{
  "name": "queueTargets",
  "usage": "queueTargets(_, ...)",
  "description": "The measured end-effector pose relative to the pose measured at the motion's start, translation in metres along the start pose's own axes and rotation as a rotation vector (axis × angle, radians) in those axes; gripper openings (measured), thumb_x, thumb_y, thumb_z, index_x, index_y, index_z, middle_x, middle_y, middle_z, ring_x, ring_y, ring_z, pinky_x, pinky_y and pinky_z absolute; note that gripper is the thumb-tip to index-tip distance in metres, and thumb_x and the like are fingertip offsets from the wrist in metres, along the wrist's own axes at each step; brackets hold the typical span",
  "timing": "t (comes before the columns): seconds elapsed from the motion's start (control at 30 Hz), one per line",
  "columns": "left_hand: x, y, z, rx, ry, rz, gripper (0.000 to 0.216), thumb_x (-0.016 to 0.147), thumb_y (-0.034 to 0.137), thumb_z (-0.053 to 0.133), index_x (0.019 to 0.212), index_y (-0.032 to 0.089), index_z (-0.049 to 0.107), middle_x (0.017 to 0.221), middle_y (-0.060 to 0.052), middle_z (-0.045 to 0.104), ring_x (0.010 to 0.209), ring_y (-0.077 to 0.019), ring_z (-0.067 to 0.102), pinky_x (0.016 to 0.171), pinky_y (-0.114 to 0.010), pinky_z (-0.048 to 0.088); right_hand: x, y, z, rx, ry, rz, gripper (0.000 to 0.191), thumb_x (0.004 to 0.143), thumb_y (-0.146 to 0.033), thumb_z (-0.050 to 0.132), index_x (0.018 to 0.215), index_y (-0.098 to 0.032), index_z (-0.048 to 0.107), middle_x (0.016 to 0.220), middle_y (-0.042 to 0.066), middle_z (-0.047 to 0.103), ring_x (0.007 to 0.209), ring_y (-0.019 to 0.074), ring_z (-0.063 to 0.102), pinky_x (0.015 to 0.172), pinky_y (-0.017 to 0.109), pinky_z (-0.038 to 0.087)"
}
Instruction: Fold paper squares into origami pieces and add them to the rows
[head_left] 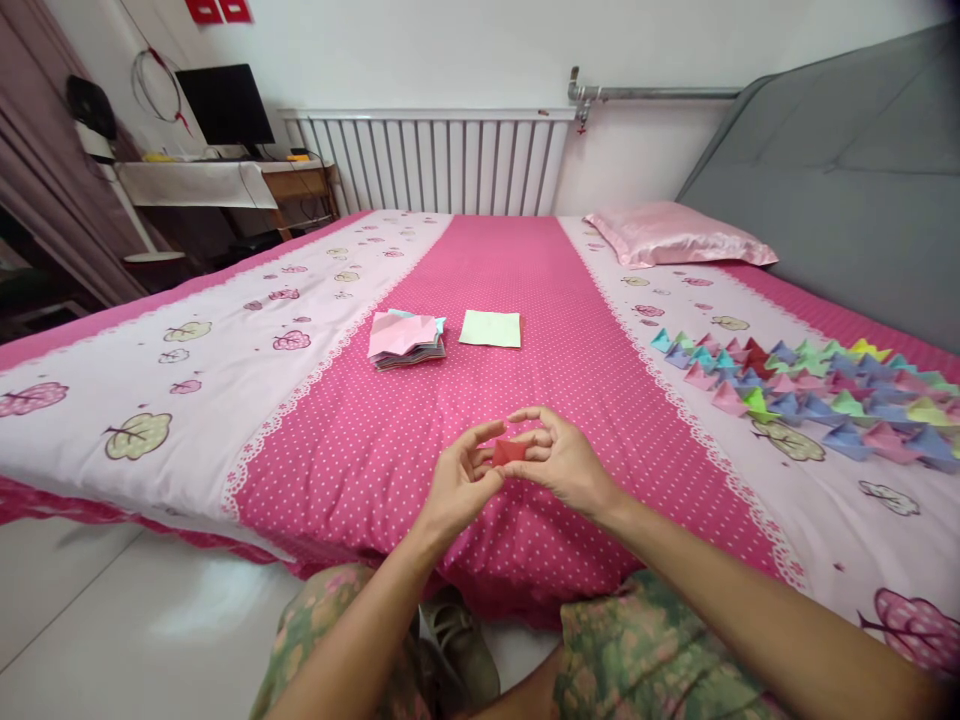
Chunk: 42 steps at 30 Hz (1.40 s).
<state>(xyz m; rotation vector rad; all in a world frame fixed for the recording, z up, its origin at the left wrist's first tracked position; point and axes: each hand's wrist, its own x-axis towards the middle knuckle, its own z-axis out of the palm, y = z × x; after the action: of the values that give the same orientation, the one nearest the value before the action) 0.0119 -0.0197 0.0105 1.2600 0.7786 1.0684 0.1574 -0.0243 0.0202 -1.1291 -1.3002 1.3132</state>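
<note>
We hold a small red folded paper (pixel 511 451) between both hands over the bed (pixel 360 450): left hand (pixel 459 484) pinches its left end, right hand (pixel 564 460) its right. Beyond it: paper stack (pixel 406 339), green sheet (pixel 490 328); right of it, folded pieces (pixel 810 395).

Two hands, the left hand (pixel 459 478) and the right hand (pixel 562 462), are pinching one red folded paper (pixel 510 451) between them. Beyond them one stack of paper (pixel 406 338) and one green sheet (pixel 490 328) are lying side by side. Right of the hands, dozens of folded paper shapes (pixel 810 392) are sitting (too many to count).
</note>
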Motion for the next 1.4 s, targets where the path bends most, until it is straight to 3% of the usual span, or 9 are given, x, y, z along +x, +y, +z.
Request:
queueTargets(0.23, 0.003, 0.0, -0.005, 0.107, 0.037, 0.065, 0.019, 0.068, 0.026, 0.065, 0.086, 0.02, 0.07, 0.096, -0.007, 0.064, 0.094, -0.0203, 0.057, 0.083, -0.033, 0.045, 0.0, 0.0, 0.001, -0.087, 0.033, -0.111, 0.038, 0.057, -0.026, 0.074, 0.086, -0.017, 0.052, 0.081, 0.004, 0.064, 0.075, 0.0162, 0.064, 0.07, 0.029, 0.052)
queueTargets(0.4, 0.002, 0.004, -0.01, 0.121, 0.109, 0.08, 0.015, 0.068, 0.026, 0.066, 0.081, 0.021, 0.071, 0.082, -0.004, 0.062, 0.082, -0.016, 0.056, 0.076, -0.029, 0.045, 0.0, -0.006, -0.002, -0.14, -0.098, -0.084, 0.022, 0.065, -0.03, 0.067, 0.081, -0.014, 0.064, 0.08, 0.005, 0.068, 0.074, 0.0157, 0.063, 0.073, 0.03, 0.049)
queueTargets(0.53, 0.001, 0.006, -0.01, 0.146, 0.153, 0.097, 0.014, 0.067, 0.025, 0.067, 0.08, 0.021, 0.071, 0.077, -0.004, 0.065, 0.076, -0.0148, 0.058, 0.072, -0.026, 0.045, -0.001, -0.009, -0.003, -0.137, -0.125, -0.076, 0.018, 0.068, -0.029, 0.065, 0.076, -0.014, 0.065, 0.072, 0.003, 0.067, 0.066, 0.0126, 0.06, 0.065, 0.026, 0.046)
queueTargets(0.77, 0.002, -0.002, -0.006, 0.051, 0.239, 0.068, 0.014, 0.063, 0.024, 0.07, 0.076, 0.019, 0.071, 0.074, -0.004, 0.068, 0.071, -0.0151, 0.061, 0.068, -0.027, 0.048, -0.001, -0.005, 0.003, -0.073, -0.078, -0.06, 0.021, 0.065, -0.03, 0.067, 0.061, -0.015, 0.055, 0.056, -0.002, 0.057, 0.053, 0.0087, 0.053, 0.054, 0.022, 0.041)
queueTargets(1.03, 0.001, -0.003, -0.011, 0.079, 0.201, 0.078, 0.011, 0.061, 0.022, 0.072, 0.072, 0.019, 0.071, 0.067, -0.003, 0.068, 0.063, -0.0136, 0.061, 0.061, -0.024, 0.048, -0.001, -0.002, 0.001, -0.023, -0.098, 0.062, 0.026, 0.06, -0.034, 0.071, 0.056, -0.015, 0.053, 0.056, -0.001, 0.06, 0.054, 0.0103, 0.055, 0.055, 0.023, 0.04)
queueTargets(1.2, 0.001, 0.002, -0.009, 0.072, 0.179, 0.023, 0.013, 0.065, 0.026, 0.068, 0.073, 0.017, 0.071, 0.068, -0.004, 0.069, 0.062, -0.0137, 0.062, 0.061, -0.025, 0.049, 0.0, -0.002, -0.001, -0.035, -0.1, 0.07, 0.025, 0.061, -0.033, 0.07, 0.057, -0.015, 0.053, 0.058, 0.0, 0.061, 0.055, 0.0102, 0.055, 0.056, 0.023, 0.04)
queueTargets(1.4, 0.002, 0.001, -0.01, 0.161, 0.17, 0.053, 0.018, 0.071, 0.03, 0.063, 0.076, 0.015, 0.071, 0.065, -0.004, 0.067, 0.058, -0.0119, 0.059, 0.058, -0.023, 0.047, 0.0, -0.002, 0.0, 0.001, -0.113, 0.092, 0.026, 0.061, -0.032, 0.07, 0.055, -0.016, 0.051, 0.055, -0.001, 0.061, 0.054, 0.0106, 0.056, 0.056, 0.023, 0.041)
